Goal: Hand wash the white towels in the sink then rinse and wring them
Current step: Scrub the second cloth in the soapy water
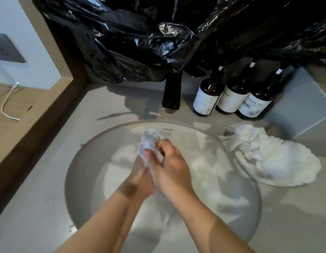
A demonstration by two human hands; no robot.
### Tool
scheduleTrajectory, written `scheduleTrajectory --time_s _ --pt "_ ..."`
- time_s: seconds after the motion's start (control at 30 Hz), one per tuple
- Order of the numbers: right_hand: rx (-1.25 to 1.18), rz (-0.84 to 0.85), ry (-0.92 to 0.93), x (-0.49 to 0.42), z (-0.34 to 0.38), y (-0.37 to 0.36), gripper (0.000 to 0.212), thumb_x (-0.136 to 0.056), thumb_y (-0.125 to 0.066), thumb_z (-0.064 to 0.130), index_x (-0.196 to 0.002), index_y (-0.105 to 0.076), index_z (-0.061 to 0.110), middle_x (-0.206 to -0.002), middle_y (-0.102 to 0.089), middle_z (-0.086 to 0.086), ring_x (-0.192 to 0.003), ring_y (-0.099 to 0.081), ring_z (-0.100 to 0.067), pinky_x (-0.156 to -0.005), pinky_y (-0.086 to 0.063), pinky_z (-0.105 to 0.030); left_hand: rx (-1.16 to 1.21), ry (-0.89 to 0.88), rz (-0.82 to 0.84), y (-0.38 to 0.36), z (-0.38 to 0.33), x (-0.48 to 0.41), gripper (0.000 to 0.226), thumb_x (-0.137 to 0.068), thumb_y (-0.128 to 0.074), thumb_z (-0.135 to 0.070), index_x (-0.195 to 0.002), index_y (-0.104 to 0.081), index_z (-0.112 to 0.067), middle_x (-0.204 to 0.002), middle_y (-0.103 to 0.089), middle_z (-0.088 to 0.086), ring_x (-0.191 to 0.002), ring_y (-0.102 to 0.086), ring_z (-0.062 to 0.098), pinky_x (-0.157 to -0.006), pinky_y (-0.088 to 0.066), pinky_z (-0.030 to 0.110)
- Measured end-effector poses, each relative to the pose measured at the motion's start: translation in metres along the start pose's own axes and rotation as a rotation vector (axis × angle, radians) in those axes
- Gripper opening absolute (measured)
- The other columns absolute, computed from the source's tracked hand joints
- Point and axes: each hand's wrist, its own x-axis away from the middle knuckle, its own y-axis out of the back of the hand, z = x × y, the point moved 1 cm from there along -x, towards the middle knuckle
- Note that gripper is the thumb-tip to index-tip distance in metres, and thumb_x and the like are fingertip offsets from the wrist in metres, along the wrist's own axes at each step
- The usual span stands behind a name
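Both my hands hold a wet white towel over the round sink. My right hand grips the towel's upper part, fingers curled round it. My left hand lies under and behind the right, blurred, closed on the towel lower down. The towel's bunched end sticks up above my fingers; more white cloth lies in the basin below my wrists. A second white towel lies crumpled on the counter at the sink's right rim.
A dark faucet stands behind the sink. Three dark bottles with white labels stand to its right. Black plastic sheeting hangs over the back wall. A white cable lies on the wooden ledge at left.
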Motion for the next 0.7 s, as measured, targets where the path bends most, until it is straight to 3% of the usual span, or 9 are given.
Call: scheduleTrajectory --time_s 0.03,0.17,0.3,0.37,0.47,0.53,0.6,0.67,0.7 --pt "0.122 -0.066 -0.019 -0.005 -0.004 0.0 0.025 -0.09 -0.052 0.051 -0.084 -0.049 0.027 -0.089 -0.056 0.004 -0.086 -0.053 -0.018 -0.077 -0.043 -0.031 -0.029 0.052 0.033 -0.006 0.008 -0.001 0.035 -0.104 -0.023 -0.037 -0.083 -0.05 -0.026 -0.078 -0.061 -0.012 -0.061 -0.063 0.0 -0.058 -0.05 0.013" --pt "-0.145 -0.189 -0.185 -0.016 -0.021 0.01 0.041 -0.094 -0.051 0.044 -0.063 -0.042 0.018 -0.061 -0.047 0.005 -0.071 -0.048 -0.019 -0.063 -0.036 -0.026 0.306 0.262 0.074 -0.013 0.007 0.008 0.049 -0.097 -0.029 -0.047 -0.082 -0.062 -0.014 -0.074 -0.063 0.007 -0.061 -0.063 0.02 -0.059 -0.049 0.025" --pt "-0.013 -0.095 -0.095 0.009 -0.016 -0.013 0.029 -0.094 -0.05 0.042 -0.073 -0.05 0.022 -0.075 -0.063 0.002 -0.079 -0.06 -0.019 -0.073 -0.044 -0.026 0.407 0.195 -0.092 0.008 0.013 -0.011 0.053 -0.1 -0.036 -0.033 -0.058 -0.057 -0.008 -0.043 -0.055 0.006 -0.035 -0.056 0.012 -0.039 -0.043 0.014" --pt "0.005 -0.136 -0.121 -0.004 -0.028 -0.006 0.038 -0.094 -0.049 0.044 -0.066 -0.046 0.019 -0.071 -0.06 -0.001 -0.074 -0.057 -0.021 -0.071 -0.043 -0.03 0.321 0.256 0.004 0.007 0.015 -0.006 0.043 -0.096 -0.037 -0.033 -0.074 -0.06 -0.004 -0.058 -0.062 0.008 -0.05 -0.063 0.015 -0.057 -0.049 0.02" --pt "-0.071 -0.162 -0.279 -0.029 -0.047 0.017 0.044 -0.095 -0.049 0.043 -0.06 -0.043 0.017 -0.062 -0.049 0.002 -0.071 -0.049 -0.022 -0.066 -0.037 -0.028 0.097 0.286 0.177 0.003 0.012 0.006 0.043 -0.097 -0.032 -0.032 -0.115 -0.059 -0.003 -0.109 -0.065 0.015 -0.101 -0.062 0.023 -0.093 -0.048 0.029" --pt "-0.237 -0.13 -0.445 -0.041 -0.059 0.028 0.043 -0.095 -0.048 0.046 -0.068 -0.05 0.013 -0.066 -0.052 -0.002 -0.068 -0.052 -0.025 -0.062 -0.04 -0.029 0.002 0.252 0.203 0.012 0.001 -0.001 0.044 -0.1 -0.033 -0.037 -0.116 -0.062 -0.008 -0.103 -0.071 0.01 -0.095 -0.068 0.02 -0.084 -0.054 0.031" --pt "-0.418 -0.106 -0.627 -0.044 -0.078 0.034 0.042 -0.093 -0.05 0.049 -0.083 -0.061 0.01 -0.079 -0.065 -0.009 -0.076 -0.063 -0.031 -0.072 -0.05 -0.033 -0.096 0.182 0.163 0.032 -0.002 -0.018 0.037 -0.098 -0.039 -0.041 -0.108 -0.063 -0.014 -0.092 -0.074 0.002 -0.084 -0.071 0.014 -0.072 -0.056 0.03" --pt "-0.544 -0.116 -0.668 -0.04 -0.098 0.029 0.038 -0.087 -0.062 0.043 -0.099 -0.068 0.007 -0.098 -0.071 -0.016 -0.09 -0.067 -0.034 -0.084 -0.053 -0.039 -0.181 0.204 0.099 0.049 0.009 -0.026 0.034 -0.092 -0.051 -0.042 -0.114 -0.06 -0.018 -0.105 -0.071 0.001 -0.099 -0.067 0.015 -0.083 -0.048 0.035" --pt "-0.543 -0.122 -0.639 -0.036 -0.11 0.022 0.036 -0.084 -0.069 0.034 -0.105 -0.067 0.005 -0.101 -0.07 -0.015 -0.088 -0.067 -0.031 -0.081 -0.054 -0.035 -0.189 0.237 0.075 0.054 0.018 -0.027 0.029 -0.09 -0.058 -0.037 -0.112 -0.06 -0.018 -0.106 -0.07 0.0 -0.102 -0.065 0.016 -0.085 -0.047 0.034"
